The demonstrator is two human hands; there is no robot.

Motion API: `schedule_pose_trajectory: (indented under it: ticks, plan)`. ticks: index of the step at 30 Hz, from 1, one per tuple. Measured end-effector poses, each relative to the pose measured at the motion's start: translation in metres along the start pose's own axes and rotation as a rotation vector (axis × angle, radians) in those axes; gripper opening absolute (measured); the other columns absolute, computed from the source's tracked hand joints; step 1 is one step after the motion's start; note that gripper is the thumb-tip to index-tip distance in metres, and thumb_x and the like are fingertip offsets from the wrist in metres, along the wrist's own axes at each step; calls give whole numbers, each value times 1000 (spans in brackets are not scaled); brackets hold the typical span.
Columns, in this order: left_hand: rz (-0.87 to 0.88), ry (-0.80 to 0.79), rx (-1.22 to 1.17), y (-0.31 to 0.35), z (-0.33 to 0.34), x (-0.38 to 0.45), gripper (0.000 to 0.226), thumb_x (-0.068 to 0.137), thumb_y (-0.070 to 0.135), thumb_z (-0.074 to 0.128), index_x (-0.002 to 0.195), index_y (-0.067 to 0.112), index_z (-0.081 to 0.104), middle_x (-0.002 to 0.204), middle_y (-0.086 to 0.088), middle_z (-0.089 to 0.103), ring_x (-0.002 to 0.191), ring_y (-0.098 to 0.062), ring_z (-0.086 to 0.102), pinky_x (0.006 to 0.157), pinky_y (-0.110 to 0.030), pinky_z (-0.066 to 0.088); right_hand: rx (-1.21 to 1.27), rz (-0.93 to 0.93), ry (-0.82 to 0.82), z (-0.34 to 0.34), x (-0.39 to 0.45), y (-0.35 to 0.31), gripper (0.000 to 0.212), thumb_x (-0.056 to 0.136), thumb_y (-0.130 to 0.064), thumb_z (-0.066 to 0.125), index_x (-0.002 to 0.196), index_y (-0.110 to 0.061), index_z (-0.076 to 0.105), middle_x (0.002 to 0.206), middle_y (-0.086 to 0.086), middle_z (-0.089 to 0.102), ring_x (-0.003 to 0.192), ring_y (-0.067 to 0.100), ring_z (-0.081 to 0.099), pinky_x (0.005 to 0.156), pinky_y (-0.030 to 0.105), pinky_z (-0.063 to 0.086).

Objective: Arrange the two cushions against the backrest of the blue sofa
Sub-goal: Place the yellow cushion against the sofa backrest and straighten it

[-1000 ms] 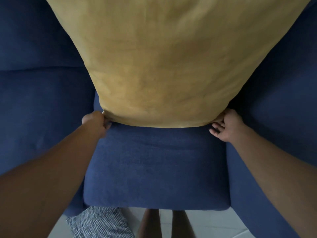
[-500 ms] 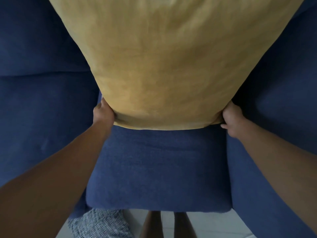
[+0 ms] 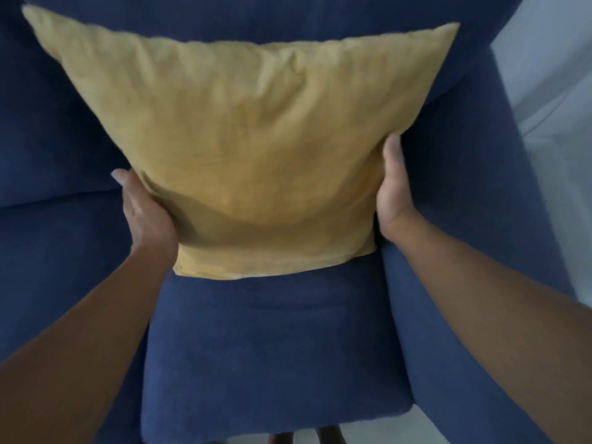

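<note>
A large mustard-yellow cushion leans upright against the backrest of the blue sofa, its bottom edge resting on the seat cushion. My left hand presses flat against the cushion's lower left side. My right hand presses against its lower right side, beside the armrest. Both hands clasp the cushion between them. Only one cushion is in view.
The sofa's right armrest runs down the right of the seat. Another blue seat section lies to the left. Pale floor or wall shows beyond the armrest, and light floor below the seat front.
The cushion has moved away from the camera and back against the backrest, so its top corners now show. Both hands slid from its bottom corners up to its sides.
</note>
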State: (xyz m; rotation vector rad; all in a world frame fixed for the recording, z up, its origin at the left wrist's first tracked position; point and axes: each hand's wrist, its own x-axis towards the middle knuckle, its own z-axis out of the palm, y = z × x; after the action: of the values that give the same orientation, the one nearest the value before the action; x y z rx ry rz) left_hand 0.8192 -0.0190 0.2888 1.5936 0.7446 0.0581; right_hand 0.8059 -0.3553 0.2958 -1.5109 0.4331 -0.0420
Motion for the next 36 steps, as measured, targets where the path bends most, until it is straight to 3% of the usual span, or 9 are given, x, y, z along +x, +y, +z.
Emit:
schedule_pose_trajectory:
  ticks: [4, 7, 11, 20, 23, 25, 28, 31, 36]
  plan:
    - [-7, 29, -17, 13, 5, -5, 86, 88, 87, 20, 154, 43, 52, 131, 28, 61, 130, -9, 51, 124, -38, 31, -27, -60, 28, -2, 0, -13, 76, 107, -64, 35, 173, -26, 28, 169, -12, 45, 152, 4, 46, 131, 41, 34]
    - [34, 1, -57, 36, 5, 4, 87, 81, 92, 25, 141, 44, 66, 123, 28, 73, 123, -2, 60, 113, -31, 39, 15, -70, 56, -13, 15, -32, 81, 103, -70, 35, 171, -26, 33, 168, -10, 47, 152, 7, 47, 131, 44, 33]
    - [158, -51, -88, 60, 4, 18, 76, 89, 86, 26, 141, 48, 66, 136, 25, 71, 130, -2, 61, 116, -32, 42, 1, -58, -33, -7, 29, -53, 82, 102, -72, 40, 171, -29, 30, 166, -12, 48, 150, 7, 49, 129, 46, 36]
    - [222, 5, -87, 79, -1, 9, 68, 99, 76, 20, 114, 45, 79, 118, 14, 81, 111, -8, 75, 107, -39, 55, 1, 45, 9, -20, 17, -46, 82, 102, -78, 35, 170, -31, 36, 166, -8, 50, 149, 13, 49, 127, 49, 38]
    - [92, 14, -91, 47, -13, -7, 79, 100, 76, 21, 155, 31, 55, 144, 8, 70, 124, -8, 68, 112, -37, 47, -115, 108, 12, -34, -3, -24, 105, 83, -90, 36, 170, -31, 35, 167, -8, 49, 152, 14, 47, 122, 44, 39]
    - [-30, 26, -65, 15, -26, -25, 85, 98, 77, 23, 166, 28, 37, 162, 3, 53, 141, -13, 55, 122, -41, 36, -190, 175, -1, -44, -21, -2, 110, 79, -89, 38, 171, -30, 31, 169, -5, 46, 152, 18, 46, 115, 42, 38]
    - [-181, 13, 68, -39, -49, -71, 83, 100, 78, 25, 159, 24, 45, 164, -1, 50, 142, -17, 51, 127, -54, 32, -299, 318, -43, -59, -56, 37, 98, 91, -81, 43, 173, -30, 25, 170, 0, 44, 150, 27, 50, 109, 44, 40]
    - [-337, -23, 241, -94, -73, -129, 83, 106, 72, 29, 155, 8, 48, 158, -16, 52, 147, -38, 49, 123, -61, 36, -434, 456, -98, -70, -96, 75, 78, 110, -57, 53, 174, -25, 23, 171, 5, 44, 151, 29, 50, 121, 46, 39]
    - [-470, -20, 501, -167, -107, -230, 35, 108, 33, 61, 134, 12, 70, 130, -12, 72, 127, -36, 65, 105, -44, 50, -709, 617, -200, -62, -166, 108, 65, 109, -35, 65, 167, -18, 42, 164, 11, 55, 148, 30, 54, 118, 43, 36]
